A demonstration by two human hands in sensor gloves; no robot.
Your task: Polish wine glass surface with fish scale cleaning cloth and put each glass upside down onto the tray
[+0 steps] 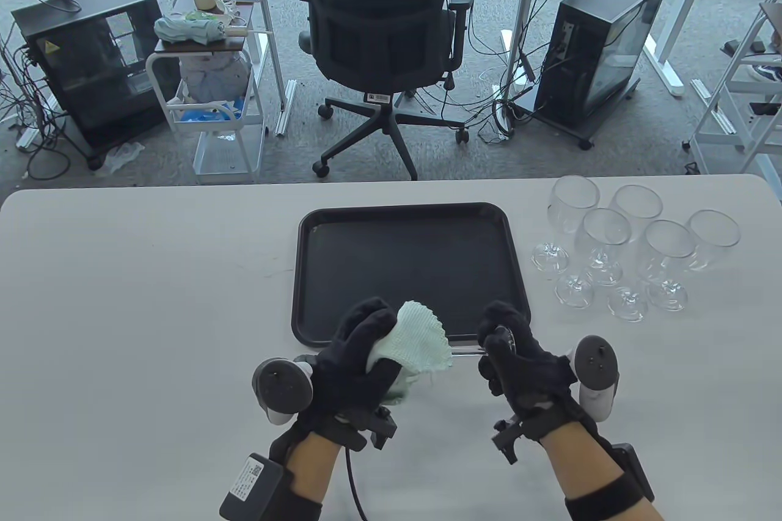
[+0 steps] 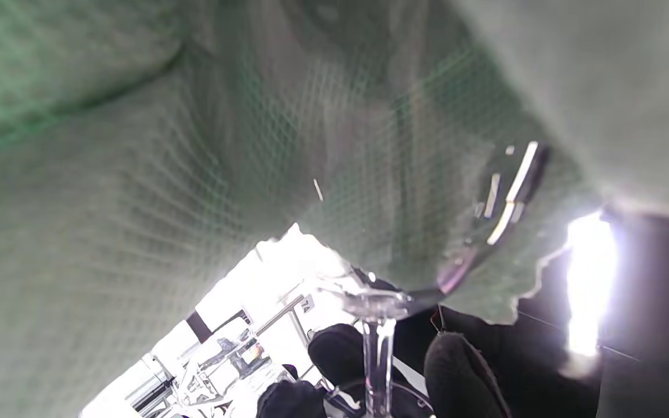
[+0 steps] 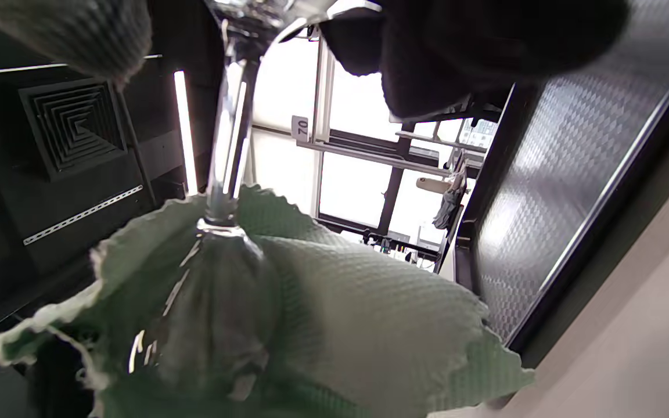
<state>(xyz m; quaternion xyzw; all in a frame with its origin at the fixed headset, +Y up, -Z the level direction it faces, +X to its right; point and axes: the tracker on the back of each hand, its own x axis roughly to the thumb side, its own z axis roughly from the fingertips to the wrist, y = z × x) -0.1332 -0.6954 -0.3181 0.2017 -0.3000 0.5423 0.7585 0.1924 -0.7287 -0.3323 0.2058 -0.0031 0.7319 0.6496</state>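
Note:
My left hand [image 1: 360, 356] grips the pale green fish scale cloth [image 1: 415, 341], wrapped round the bowl of a wine glass held on its side above the table's near edge. The stem [image 1: 467, 351] runs rightward to the foot, which my right hand [image 1: 510, 350] pinches. In the left wrist view the cloth [image 2: 166, 145] fills the frame, with the stem [image 2: 378, 360] below it. The right wrist view shows the cloth [image 3: 340, 325] over the bowl and the stem [image 3: 227, 145]. The black tray [image 1: 409, 267] lies bare just beyond both hands.
Several upright wine glasses [image 1: 629, 246] stand in a cluster right of the tray. The white table [image 1: 140, 301] has open room on the left. An office chair [image 1: 379, 38], a cart [image 1: 214, 93] and computer cases stand beyond the far edge.

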